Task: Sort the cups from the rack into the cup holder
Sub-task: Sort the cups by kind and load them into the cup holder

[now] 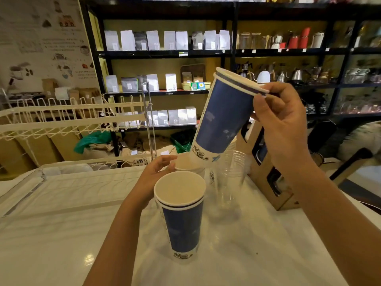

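Observation:
My right hand (282,124) grips two nested blue paper cups (222,114) near their rims, tilted, their base just over the mouth of another paper cup (185,163) standing on the table. My left hand (156,172) holds that lower cup at its rim, fingers curled round its side. A second pair of nested blue cups (181,215) stands upright nearer to me. A stack of clear plastic cups (231,172) stands to the right. The brown cardboard cup holder (268,168) stands at the right. The white wire rack (68,120) is at the left.
A white marble-look table (61,234) carries everything. A white tray (78,182) lies under the rack. Dark shelves (165,53) with bags, jars and kettles fill the back wall. A chair (354,162) stands at the far right.

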